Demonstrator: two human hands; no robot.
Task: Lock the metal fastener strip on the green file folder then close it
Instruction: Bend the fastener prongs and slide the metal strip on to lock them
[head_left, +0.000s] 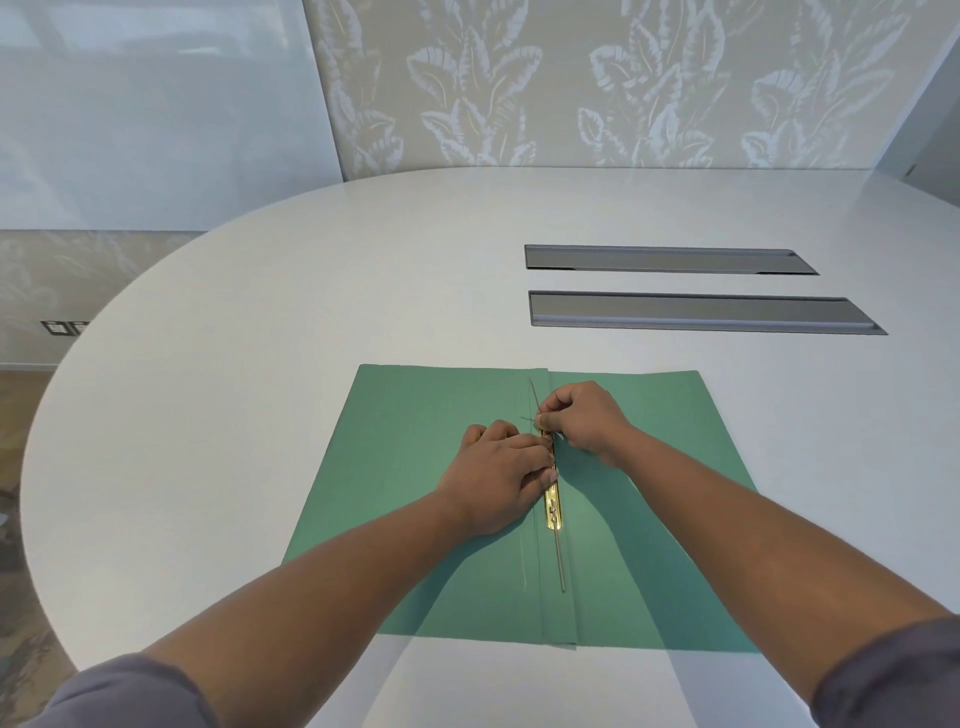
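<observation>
The green file folder (415, 431) lies open and flat on the white table. A gold metal fastener strip (551, 506) runs along its spine fold, with a thin metal prong (560, 564) pointing toward me and another prong (535, 397) pointing away. My left hand (498, 478) rests on the left flap, its fingertips pressing the strip's upper part. My right hand (584, 421) comes in from the right and pinches the strip's far end near the far prong. The strip's middle is hidden under my fingers.
The white round table (260, 338) extends to the left and behind the folder. Two grey recessed cable trays (670, 259) (701, 312) lie in the tabletop behind and right of the folder. A patterned wall stands beyond the table.
</observation>
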